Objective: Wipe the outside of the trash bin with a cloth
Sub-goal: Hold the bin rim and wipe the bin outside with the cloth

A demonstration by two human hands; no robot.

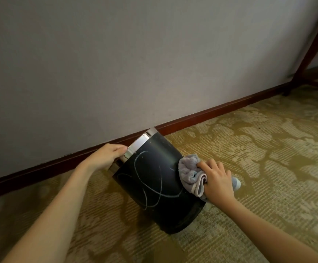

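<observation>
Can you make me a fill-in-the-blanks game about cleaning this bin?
1. The black round trash bin has pale ____ scribbles on its side.
2. The right hand holds a crumpled grey ____ against the bin.
3. The left hand grips the bin's shiny ____ rim.
4. The bin sits tilted on patterned ____ near the wall.

Missing words: chalk-like; cloth; metal; carpet

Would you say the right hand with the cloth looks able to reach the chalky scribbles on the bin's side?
Probably yes: the right hand presses the cloth beside the scribbles, nothing between.
</observation>
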